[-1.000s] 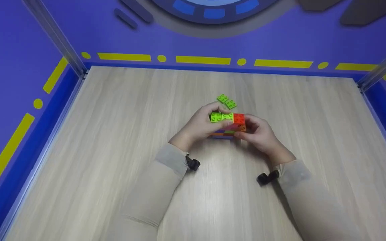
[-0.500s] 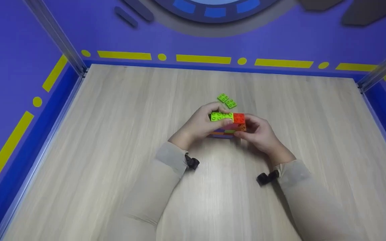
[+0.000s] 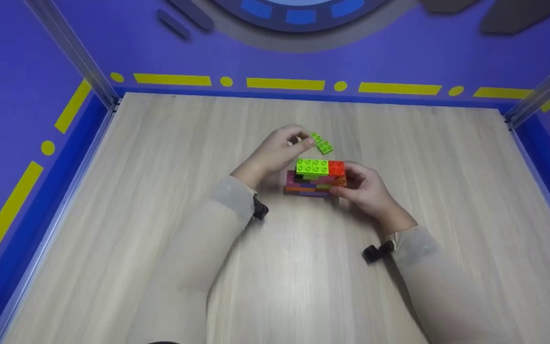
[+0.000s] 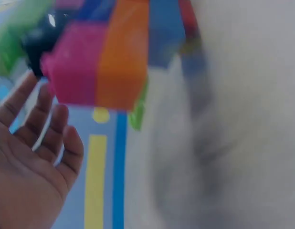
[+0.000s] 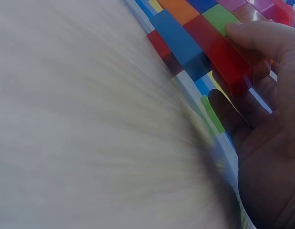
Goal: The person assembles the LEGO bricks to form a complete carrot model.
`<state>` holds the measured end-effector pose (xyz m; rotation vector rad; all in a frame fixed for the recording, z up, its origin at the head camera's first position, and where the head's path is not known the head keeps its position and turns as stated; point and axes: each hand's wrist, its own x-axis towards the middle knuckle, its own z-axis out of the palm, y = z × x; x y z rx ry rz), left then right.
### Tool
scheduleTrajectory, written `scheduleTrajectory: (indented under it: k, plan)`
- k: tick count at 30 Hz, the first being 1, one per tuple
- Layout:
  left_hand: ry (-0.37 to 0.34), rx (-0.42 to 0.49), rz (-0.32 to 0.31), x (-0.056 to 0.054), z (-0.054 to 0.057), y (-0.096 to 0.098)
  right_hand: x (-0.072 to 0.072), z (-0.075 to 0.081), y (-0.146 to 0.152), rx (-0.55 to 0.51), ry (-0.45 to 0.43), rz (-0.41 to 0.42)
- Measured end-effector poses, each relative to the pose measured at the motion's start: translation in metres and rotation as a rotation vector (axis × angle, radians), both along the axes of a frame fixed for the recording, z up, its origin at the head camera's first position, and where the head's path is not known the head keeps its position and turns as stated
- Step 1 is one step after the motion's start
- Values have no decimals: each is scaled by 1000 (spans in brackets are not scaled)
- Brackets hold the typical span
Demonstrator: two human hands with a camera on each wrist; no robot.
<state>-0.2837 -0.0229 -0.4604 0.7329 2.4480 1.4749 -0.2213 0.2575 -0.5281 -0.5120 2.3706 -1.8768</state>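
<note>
A block of stacked toy building bricks [image 3: 311, 187] stands on the table, its lower layers pink, orange, blue and purple. Two lime green bricks [image 3: 312, 166] and a red brick [image 3: 336, 167] form its top. My right hand [image 3: 368, 193] grips the right end, the thumb on the near side; in the right wrist view the thumb lies by a green brick [image 5: 218, 18]. Two small green bricks [image 3: 325, 146] lie loose behind the stack. My left hand [image 3: 280, 149] is off the stack, its fingertips right beside the farther loose brick. The left wrist view shows its fingers loosely bent, holding nothing.
The wooden table [image 3: 160, 191] is bounded by a blue back wall [image 3: 284, 57] with yellow markings and by blue side walls [image 3: 12, 95]. Small black devices [image 3: 259, 209] sit at both cuffs.
My left hand has let go of the stack's left end and moved back and slightly left, to the loose green bricks. The right hand keeps its grip on the stack.
</note>
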Motion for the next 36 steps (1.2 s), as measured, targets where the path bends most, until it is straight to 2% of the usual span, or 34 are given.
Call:
scheduleTrajectory:
  k: [3,7,11,13,18,23,31,36]
  plan:
    - [-26,-112,36,-14,-5,1,0,-1,1,-1,-11,-1]
    - [-54,-265,52,-30,-13,5,1,0,1,-3,-22,4]
    - [-22,-409,61,-42,-17,11,1,1,1,-7,-18,3]
    - [18,-488,49,-47,-16,15,1,2,1,-7,-12,3]
    - [40,-618,-9,-53,-14,24,1,2,-2,-6,-12,12]
    - [50,-695,-14,-54,-12,27,1,3,-3,-5,-16,13]
    - [168,-748,32,-57,-10,28,1,2,-1,-17,-6,15]
    - [158,-746,23,-57,-11,26,1,3,0,-2,-18,2]
